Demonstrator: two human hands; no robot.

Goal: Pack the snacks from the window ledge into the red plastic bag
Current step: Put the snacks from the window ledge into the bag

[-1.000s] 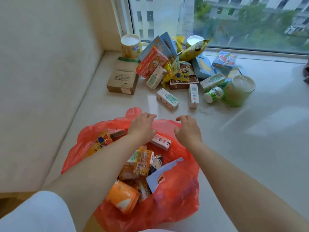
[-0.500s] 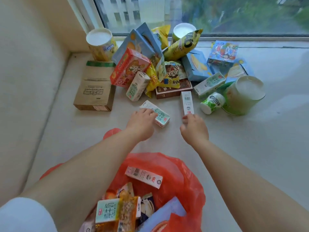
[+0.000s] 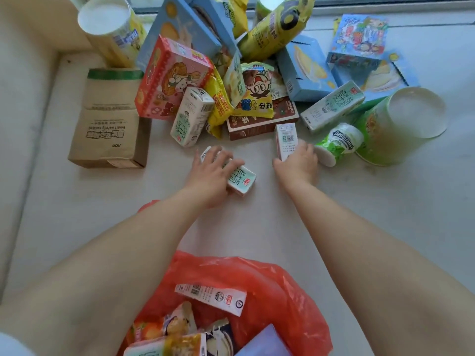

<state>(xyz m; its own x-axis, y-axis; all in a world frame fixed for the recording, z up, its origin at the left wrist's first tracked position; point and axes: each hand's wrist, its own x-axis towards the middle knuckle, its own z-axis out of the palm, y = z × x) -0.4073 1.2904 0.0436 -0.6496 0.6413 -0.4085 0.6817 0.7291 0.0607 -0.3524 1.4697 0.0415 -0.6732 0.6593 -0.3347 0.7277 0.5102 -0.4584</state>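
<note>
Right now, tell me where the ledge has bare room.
Bare ledge runs right of the right hand, below the green tub. Another patch lies between the brown box and the red bag. Crowded by the window, around the pink box.

We see only a strip of window frame (image 3: 385, 2) at twelve o'clock and the pale padded wall (image 3: 23, 73) running along nine o'clock.
</note>
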